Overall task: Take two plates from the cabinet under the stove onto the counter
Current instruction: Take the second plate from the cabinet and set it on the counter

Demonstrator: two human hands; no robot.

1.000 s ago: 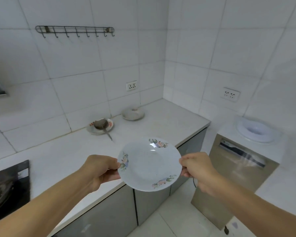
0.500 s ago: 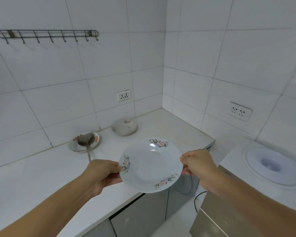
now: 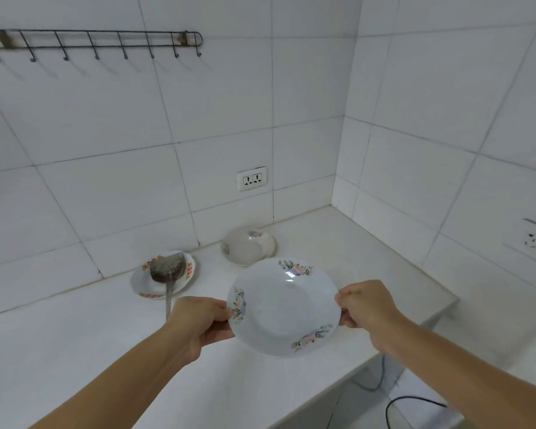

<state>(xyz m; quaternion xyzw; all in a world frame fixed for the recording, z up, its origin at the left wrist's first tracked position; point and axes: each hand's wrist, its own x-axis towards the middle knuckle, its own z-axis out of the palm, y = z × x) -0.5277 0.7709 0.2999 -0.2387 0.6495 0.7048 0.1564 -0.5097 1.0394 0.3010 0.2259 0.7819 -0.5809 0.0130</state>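
Note:
A white plate with pink flower prints (image 3: 283, 308) hangs above the white counter (image 3: 75, 351), held level by its rim from both sides. My left hand (image 3: 201, 323) grips its left edge, thumb on top. My right hand (image 3: 367, 308) pinches the right edge. Only this one plate shows between my hands; whether another lies beneath it I cannot tell. The cabinet under the stove is out of view.
Against the back wall a flowered dish (image 3: 163, 275) holds a metal ladle (image 3: 167, 270), whose handle points toward my left hand. An upturned white bowl (image 3: 248, 245) sits beside it. A wall socket (image 3: 251, 178) and a hook rail (image 3: 90, 41) hang above. A black cable (image 3: 415, 400) lies on the floor.
I have stepped closer to the counter and the view has swung left. The plate, held in both hands throughout, now hangs over the counter instead of in front of its edge.

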